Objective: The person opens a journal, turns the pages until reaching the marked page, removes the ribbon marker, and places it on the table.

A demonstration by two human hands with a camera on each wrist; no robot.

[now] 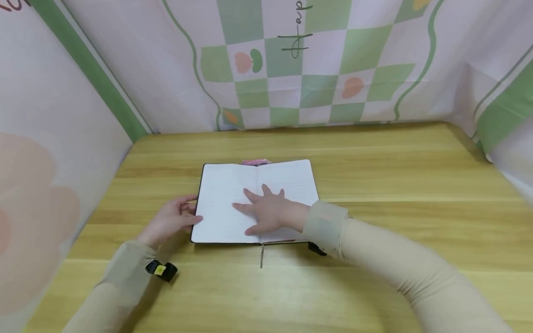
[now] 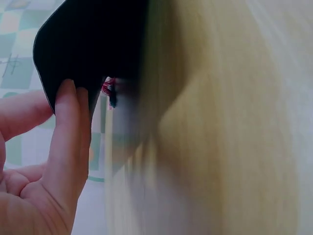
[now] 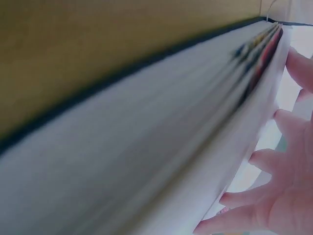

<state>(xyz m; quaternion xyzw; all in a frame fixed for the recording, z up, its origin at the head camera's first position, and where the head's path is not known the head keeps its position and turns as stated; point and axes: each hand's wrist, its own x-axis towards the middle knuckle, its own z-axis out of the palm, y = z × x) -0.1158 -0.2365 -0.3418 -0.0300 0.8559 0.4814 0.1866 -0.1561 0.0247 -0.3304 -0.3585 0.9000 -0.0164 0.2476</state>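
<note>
1. Notebook (image 1: 220, 203) lay open on the table (image 1: 395, 185), closer to its left edge than its right, the long axis of the spread running roughly along the far edge.
2. From the left hand (image 1: 168, 220) it lay to the right; that hand pinched the spread's left edge, thumb on top.
3. The right hand (image 1: 268, 213) was right over it — fingers spread on the paper, reaching across the centre fold. Neither was nearer: both touched it.
4. The left wrist view showed fingers against the dark cover (image 2: 93, 44), hidden from above; the right wrist view showed coloured layers (image 3: 264, 56) among the leaves — only a sliver from the head.
</note>
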